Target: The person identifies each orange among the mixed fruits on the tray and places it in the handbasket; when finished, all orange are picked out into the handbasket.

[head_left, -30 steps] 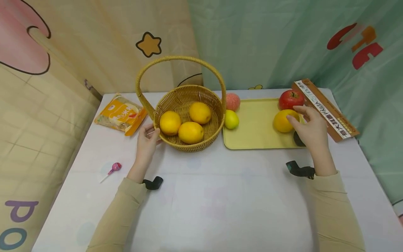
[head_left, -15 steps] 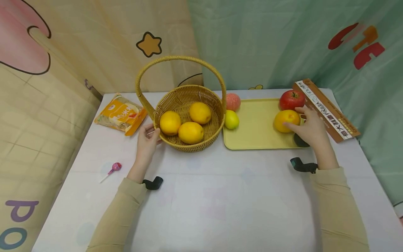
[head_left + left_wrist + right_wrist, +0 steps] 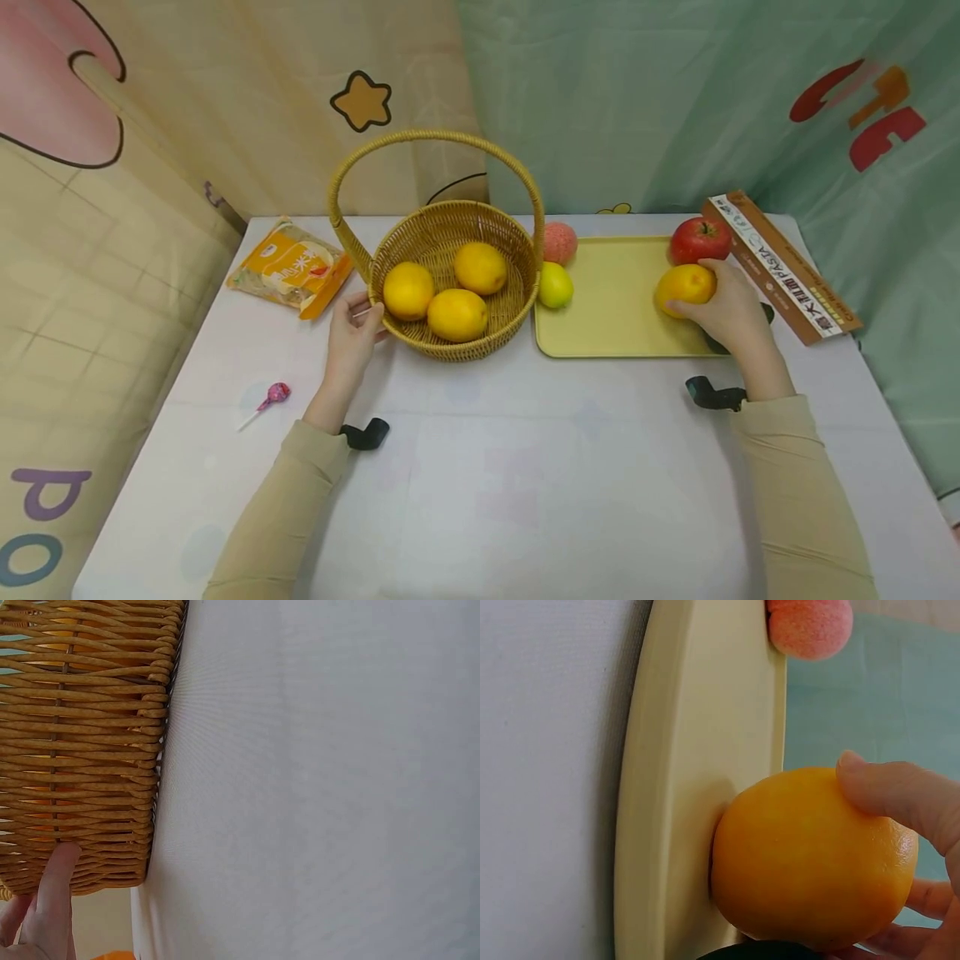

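Note:
My right hand point(image 3: 731, 310) holds an orange point(image 3: 685, 289) on the yellow tray point(image 3: 600, 333), thumb on the near side and fingers round the far right. In the right wrist view, the thumb presses the orange point(image 3: 810, 855), with fingers partly hidden behind it. My left hand point(image 3: 352, 337) touches the left side of the wicker basket point(image 3: 457, 350), which has a tall arched handle. The left wrist view shows one straight digit against the basket's woven wall point(image 3: 82, 765). Inside the basket lie three yellow-orange fruits point(image 3: 457, 315).
A red apple point(image 3: 700, 240), a pink peach-like fruit point(image 3: 559, 242), a yellow-green fruit point(image 3: 556, 285) and a dark green item point(image 3: 767, 313) are on or beside the tray. Around them lie a pasta box point(image 3: 783, 267), an orange snack bag point(image 3: 292, 267) and a lollipop point(image 3: 276, 394).
My right hand has closed in on the orange, moving from hovering at its right side to gripping it. The left hand and basket stay put; the head view shifts slightly.

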A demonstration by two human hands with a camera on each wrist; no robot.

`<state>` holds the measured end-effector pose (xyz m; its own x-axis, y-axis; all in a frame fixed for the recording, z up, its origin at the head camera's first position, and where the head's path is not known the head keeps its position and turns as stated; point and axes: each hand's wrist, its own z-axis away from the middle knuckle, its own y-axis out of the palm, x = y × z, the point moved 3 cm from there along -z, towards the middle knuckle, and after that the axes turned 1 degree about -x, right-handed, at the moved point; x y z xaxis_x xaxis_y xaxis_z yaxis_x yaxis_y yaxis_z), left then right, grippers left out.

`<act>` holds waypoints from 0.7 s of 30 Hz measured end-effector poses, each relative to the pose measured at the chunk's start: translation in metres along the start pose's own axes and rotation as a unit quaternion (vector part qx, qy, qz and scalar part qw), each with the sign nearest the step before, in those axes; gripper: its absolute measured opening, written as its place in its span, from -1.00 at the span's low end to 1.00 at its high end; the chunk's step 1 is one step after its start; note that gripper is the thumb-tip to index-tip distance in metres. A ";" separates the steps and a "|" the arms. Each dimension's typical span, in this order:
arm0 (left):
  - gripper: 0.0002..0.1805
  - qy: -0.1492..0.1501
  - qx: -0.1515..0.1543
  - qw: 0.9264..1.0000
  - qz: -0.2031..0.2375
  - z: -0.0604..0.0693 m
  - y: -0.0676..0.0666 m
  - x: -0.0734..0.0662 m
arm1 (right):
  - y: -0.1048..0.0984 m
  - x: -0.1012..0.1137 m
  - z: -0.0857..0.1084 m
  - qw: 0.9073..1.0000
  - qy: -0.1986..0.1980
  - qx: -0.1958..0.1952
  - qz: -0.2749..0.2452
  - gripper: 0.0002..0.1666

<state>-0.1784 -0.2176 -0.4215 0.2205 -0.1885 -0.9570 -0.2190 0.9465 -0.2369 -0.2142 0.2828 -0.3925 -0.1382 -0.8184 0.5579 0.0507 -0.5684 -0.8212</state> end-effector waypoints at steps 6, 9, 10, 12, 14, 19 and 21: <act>-0.46 0.001 0.001 1.000 0.004 -0.001 0.000 0.000 | 0.001 -0.001 0.000 1.000 0.001 -0.010 -0.002 0.13; -0.46 0.001 0.002 1.000 0.005 -0.001 0.000 0.000 | 0.001 -0.002 0.000 1.000 0.000 -0.015 -0.009 0.13; -0.46 0.000 0.003 1.000 0.004 0.000 0.000 0.000 | 0.001 -0.002 0.001 1.000 0.000 -0.017 -0.013 0.13; -0.46 -0.001 0.004 1.000 0.004 -0.001 0.000 0.000 | 0.001 -0.002 0.003 1.000 0.000 -0.023 -0.021 0.13; -0.46 -0.002 0.004 1.000 0.003 0.000 0.000 0.000 | 0.001 -0.001 0.005 0.999 0.001 -0.031 -0.034 0.12; -0.46 -0.006 0.002 1.000 0.004 -0.001 0.000 -0.001 | -0.001 0.011 0.014 0.995 -0.009 -0.064 -0.081 0.08; -0.46 -0.006 0.000 1.000 0.005 -0.001 0.000 0.000 | -0.003 0.019 0.018 0.991 -0.019 -0.082 -0.101 0.06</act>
<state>-0.1795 -0.2179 -0.4215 0.2291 -0.1767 -0.9572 -0.2210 0.9483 -0.2280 -0.1992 0.2671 -0.3771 -0.0912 -0.6933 0.7148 -0.1356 -0.7025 -0.6986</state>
